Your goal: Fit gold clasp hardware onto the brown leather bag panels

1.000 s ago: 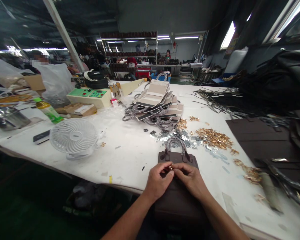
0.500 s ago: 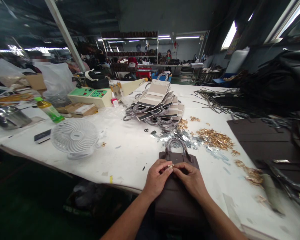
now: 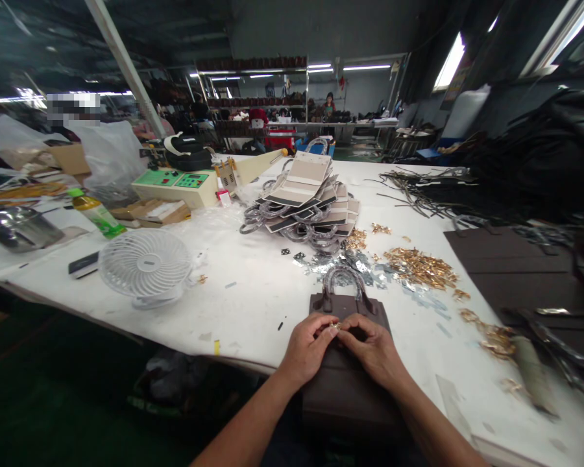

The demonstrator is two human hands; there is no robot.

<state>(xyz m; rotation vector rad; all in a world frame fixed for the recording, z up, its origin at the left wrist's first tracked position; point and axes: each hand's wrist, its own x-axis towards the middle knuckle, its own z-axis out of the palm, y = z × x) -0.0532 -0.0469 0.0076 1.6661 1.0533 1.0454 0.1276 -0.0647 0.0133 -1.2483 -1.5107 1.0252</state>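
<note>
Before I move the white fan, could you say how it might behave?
The white fan probably feels light, as its slatted grille looks like plastic. Pushed high, it may tip, since the grille is wider than the base. The thin grille might crack if squeezed.

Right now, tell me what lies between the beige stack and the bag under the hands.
Small silver plates lie scattered from the stack to the bag, with gold pieces beside the stack, in the head view.
</note>
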